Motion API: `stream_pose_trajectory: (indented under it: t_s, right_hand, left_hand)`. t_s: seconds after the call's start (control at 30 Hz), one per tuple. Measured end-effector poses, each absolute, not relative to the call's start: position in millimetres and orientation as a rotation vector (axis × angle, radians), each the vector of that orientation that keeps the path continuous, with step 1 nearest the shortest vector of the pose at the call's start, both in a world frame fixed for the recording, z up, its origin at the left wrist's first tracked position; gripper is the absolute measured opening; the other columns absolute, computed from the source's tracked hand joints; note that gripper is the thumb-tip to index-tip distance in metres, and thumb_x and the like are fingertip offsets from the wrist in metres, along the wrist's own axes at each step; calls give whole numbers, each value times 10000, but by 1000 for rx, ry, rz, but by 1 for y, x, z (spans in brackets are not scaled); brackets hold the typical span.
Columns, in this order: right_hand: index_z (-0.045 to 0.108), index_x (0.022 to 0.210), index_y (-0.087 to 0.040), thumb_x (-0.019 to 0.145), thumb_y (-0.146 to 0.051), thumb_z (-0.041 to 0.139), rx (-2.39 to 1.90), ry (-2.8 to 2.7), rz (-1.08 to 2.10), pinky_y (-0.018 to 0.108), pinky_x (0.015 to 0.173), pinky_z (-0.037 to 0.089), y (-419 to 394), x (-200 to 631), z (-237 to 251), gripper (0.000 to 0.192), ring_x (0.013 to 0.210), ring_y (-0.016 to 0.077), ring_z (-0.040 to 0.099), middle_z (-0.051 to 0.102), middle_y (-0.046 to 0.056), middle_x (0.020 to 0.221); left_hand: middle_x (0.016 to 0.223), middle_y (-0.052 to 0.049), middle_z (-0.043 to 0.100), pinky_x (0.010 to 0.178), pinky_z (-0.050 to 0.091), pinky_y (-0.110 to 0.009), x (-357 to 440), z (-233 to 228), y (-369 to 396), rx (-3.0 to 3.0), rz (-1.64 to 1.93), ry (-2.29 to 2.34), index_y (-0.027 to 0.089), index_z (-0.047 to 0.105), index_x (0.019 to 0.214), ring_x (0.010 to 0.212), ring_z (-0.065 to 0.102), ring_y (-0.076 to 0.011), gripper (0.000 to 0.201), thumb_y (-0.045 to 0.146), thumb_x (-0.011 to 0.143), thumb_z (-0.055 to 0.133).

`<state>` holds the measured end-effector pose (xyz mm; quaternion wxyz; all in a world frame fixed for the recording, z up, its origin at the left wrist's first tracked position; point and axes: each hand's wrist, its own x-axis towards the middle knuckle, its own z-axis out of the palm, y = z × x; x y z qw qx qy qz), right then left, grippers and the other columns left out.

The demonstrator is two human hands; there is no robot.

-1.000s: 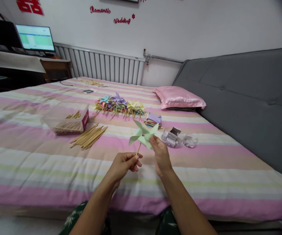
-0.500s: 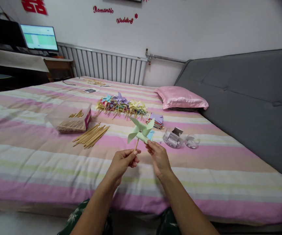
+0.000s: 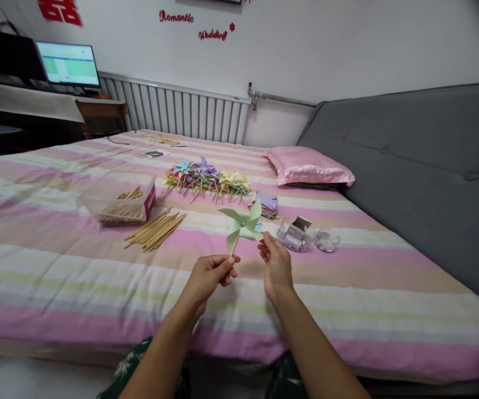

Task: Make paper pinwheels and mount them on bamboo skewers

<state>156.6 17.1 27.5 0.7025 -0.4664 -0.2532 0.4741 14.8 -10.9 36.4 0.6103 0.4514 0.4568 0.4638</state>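
Pinching the thin wooden stick of a pale green paper pinwheel (image 3: 242, 224) between thumb and fingertips, left hand (image 3: 210, 274) low at centre frame, stick angled up and to the right so the vanes stand clear of both hands and free to turn. Right hand (image 3: 276, 266) just beside, fingers loosely curled and a little apart, fingertips touching or nearly touching the lower right vane; hard to tell whether any paper is actually gripped. Held in the air above the striped bed cover (image 3: 56, 266), in front of the body, at the middle of the frame. Four folded vanes, mint green, slightly bluish on the inner face at the right, pinned at the hub by a small pale bead or pin head; one vane pointing up, one left, one down along the stick. Further back, centre frame, a heap of finished pinwheels (image 3: 206, 180); left of centre, loose bamboo sticks (image 3: 155, 230) and a clear box of sticks (image 3: 118, 202); right of centre, small clear plastic containers (image 3: 301, 235) and a stack of coloured paper squares (image 3: 266, 204); pink pillow (image 3: 308, 166) behind.
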Motion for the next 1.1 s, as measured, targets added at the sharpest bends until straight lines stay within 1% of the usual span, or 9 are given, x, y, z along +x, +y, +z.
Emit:
stream_pose_trajectory:
  t_s: [0.07, 0.2, 0.33, 0.5, 0.73, 0.93, 1.03, 1.1]
  right_hand:
    - [610, 835, -176, 628, -412, 685, -1053, -570, 982, 247, 666, 385, 17, 156, 26, 323, 674, 106, 508, 584, -14, 759]
    - [588, 828, -165, 601, -342, 709, -1022, -619, 882, 261, 701, 414, 17, 153, 27, 313, 712, 117, 537, 586, -9, 776]
    - [605, 866, -155, 643, -316, 688, -904, -785, 835, 289, 723, 432, 14, 151, 29, 287, 757, 140, 559, 614, 16, 800]
    - [658, 926, -144, 709, -328, 646, -930, -987, 800, 324, 757, 431, 13, 151, 25, 285, 781, 160, 570, 663, 64, 873]
    - [691, 827, -110, 633, -338, 718, -1021, -869, 809, 330, 706, 459, 17, 152, 20, 300, 712, 177, 589, 693, 67, 775]
    - [688, 797, -119, 595, -300, 738, -954, -774, 884, 323, 737, 460, 16, 150, 26, 276, 743, 169, 594, 696, 62, 800]
    - [683, 795, -125, 582, -313, 741, -992, -736, 911, 299, 691, 446, 14, 148, 29, 290, 710, 155, 571, 680, 45, 753]
    - [677, 778, -128, 581, -326, 742, -1021, -724, 938, 272, 641, 423, 13, 147, 29, 286, 653, 129, 530, 646, 18, 688]
  left_hand:
    - [615, -41, 643, 499, 368, -204, 14, 34, -10, 1035, 1116, 1110, 101, 702, 827, 496, 507, -87, 320, 370, 654, 686]
    - [673, -77, 688, 537, 409, -213, 12, 28, -7, 1066, 1207, 1269, 107, 714, 804, 595, 597, -140, 305, 369, 649, 687]
    - [651, -75, 691, 537, 429, -226, 12, 25, -5, 1106, 1263, 1335, 103, 719, 772, 593, 614, -161, 286, 349, 628, 701]
    - [635, -70, 694, 557, 453, -243, 13, 23, -5, 1217, 1264, 1369, 113, 726, 751, 598, 621, -177, 270, 352, 632, 690]
    - [604, -50, 689, 560, 451, -245, 15, 19, -5, 1374, 1203, 1389, 141, 737, 744, 581, 616, -174, 259, 373, 652, 666]
    - [607, -54, 694, 527, 428, -230, 18, 22, -6, 1348, 1154, 1399, 142, 738, 712, 573, 600, -167, 271, 390, 607, 706]
    - [603, -57, 688, 530, 437, -235, 19, 23, -7, 1333, 1145, 1384, 138, 737, 701, 568, 592, -165, 270, 388, 603, 709]
    - [580, -51, 673, 524, 436, -233, 20, 24, -8, 1333, 1148, 1369, 134, 733, 684, 550, 578, -156, 262, 383, 605, 707]
